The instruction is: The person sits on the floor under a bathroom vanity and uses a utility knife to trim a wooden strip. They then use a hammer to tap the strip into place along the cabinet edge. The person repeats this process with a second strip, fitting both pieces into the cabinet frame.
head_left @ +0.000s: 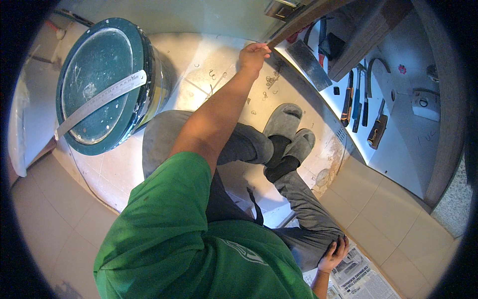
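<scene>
My left hand (255, 58) reaches forward over the tiled floor, its fingers drawn together beside the lower corner of a brown wooden edge (279, 34). Whatever may be pinched in the fingertips is too small to make out. Curly shavings (271, 79) lie scattered on the floor below this hand. My right hand (332, 256) rests on my bent knee in grey trousers, fingers spread and holding nothing. To the left stands a paint bucket with a dark green lid (89, 65), and a metal ruler (102, 99) lies across it.
Inside an open cabinet at right, a white base (398, 159) bears a wooden-handled tool (377, 132), an orange-and-black-handled tool (347, 102), other long tools and a dark flat plate (308, 62). Newspaper (361, 279) lies under me. My slippered feet (286, 122) are mid-floor.
</scene>
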The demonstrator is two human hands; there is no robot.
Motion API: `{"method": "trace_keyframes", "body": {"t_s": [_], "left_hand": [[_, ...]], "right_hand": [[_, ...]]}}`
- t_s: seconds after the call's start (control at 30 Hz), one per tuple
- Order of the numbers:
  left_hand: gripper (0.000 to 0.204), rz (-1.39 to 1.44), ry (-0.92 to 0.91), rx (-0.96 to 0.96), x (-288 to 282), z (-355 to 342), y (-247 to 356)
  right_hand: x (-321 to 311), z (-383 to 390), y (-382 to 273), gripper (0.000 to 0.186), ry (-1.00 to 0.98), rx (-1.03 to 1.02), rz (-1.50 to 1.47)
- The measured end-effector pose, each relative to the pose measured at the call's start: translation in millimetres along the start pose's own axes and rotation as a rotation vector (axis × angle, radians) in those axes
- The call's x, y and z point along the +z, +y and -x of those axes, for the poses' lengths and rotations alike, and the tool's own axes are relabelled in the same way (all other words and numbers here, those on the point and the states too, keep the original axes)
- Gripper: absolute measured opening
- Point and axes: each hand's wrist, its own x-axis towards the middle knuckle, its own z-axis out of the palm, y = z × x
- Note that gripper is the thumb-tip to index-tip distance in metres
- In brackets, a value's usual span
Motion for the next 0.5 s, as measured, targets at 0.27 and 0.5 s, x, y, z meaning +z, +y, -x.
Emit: {"method": "trace_keyframes", "body": {"t_s": [0.27, 0.5], "left_hand": [[0.019, -0.030, 0.004, 0.014, 2.5, 0.0, 0.3], [0.020, -0.048, 0.005, 0.012, 0.2, 2.2, 0.7]], "right_hand": [[0.7, 0.3, 4.6, 0.046, 0.017, -0.007, -0.033], [-1.8, -0.7, 0.6, 0.045, -0.008, -0.003, 0.005]]}}
